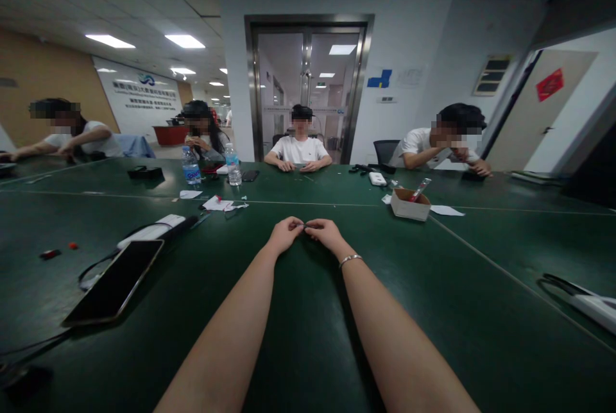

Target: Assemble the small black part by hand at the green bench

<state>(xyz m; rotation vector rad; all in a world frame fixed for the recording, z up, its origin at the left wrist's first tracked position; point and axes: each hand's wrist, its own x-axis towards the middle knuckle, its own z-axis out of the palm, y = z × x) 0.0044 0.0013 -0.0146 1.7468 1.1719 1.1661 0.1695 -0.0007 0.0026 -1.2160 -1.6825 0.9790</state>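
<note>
Both my arms reach forward over the dark green table (308,310). My left hand (287,233) has its fingers pinched together, just left of the table's middle. Facing it, my right hand (325,234) is pinched too, and a metal bracelet (350,260) circles that wrist. The fingertips of the two hands meet or nearly meet. Between them is a small dark thing (304,226), too tiny to name. Which fingers press on it is hard to make out.
To the left lie a phone (118,281) and a white device with a cable (151,231). Water bottles (233,166), paper scraps (219,204) and a small cardboard box (410,205) stand farther off. A white device (584,301) lies right. Several people sit around the table.
</note>
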